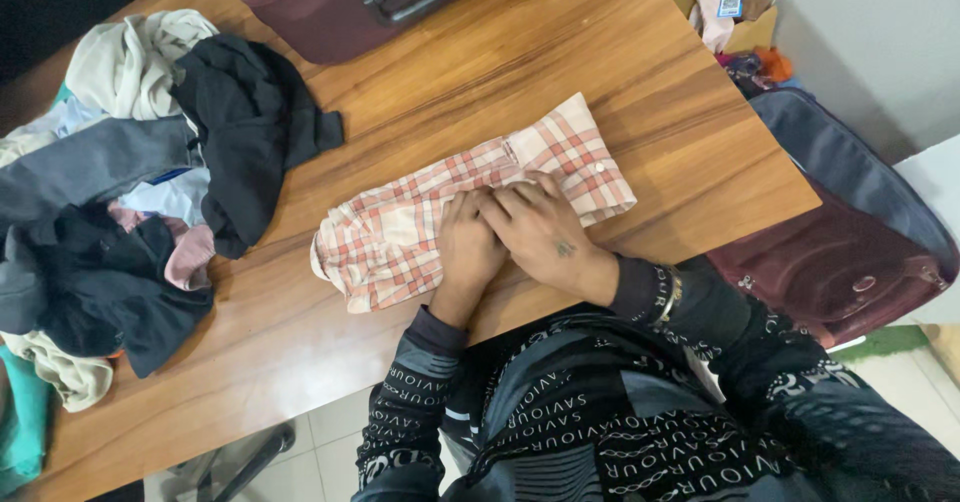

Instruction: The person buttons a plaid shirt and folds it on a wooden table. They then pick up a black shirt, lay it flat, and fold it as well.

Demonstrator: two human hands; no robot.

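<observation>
Both hands pressing a folded plaid shirt on a wooden table

The left hand (468, 247) and right hand (545, 232) lie flat, fingers together, side by side on the folded pink-and-white plaid shirt (420, 227) at the middle of the wooden table (620, 92); neither seems to grip it. A heap of clothes (130, 182) sits well apart at the left, a maroon suitcase (350, 2) at the far edge

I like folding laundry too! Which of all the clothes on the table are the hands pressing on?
The pink-and-white checked shirt, lying folded by itself mid-table. The left hand and right hand both rest flat on it. The other clothes sit untouched in a jumbled heap at the table's end.
</observation>
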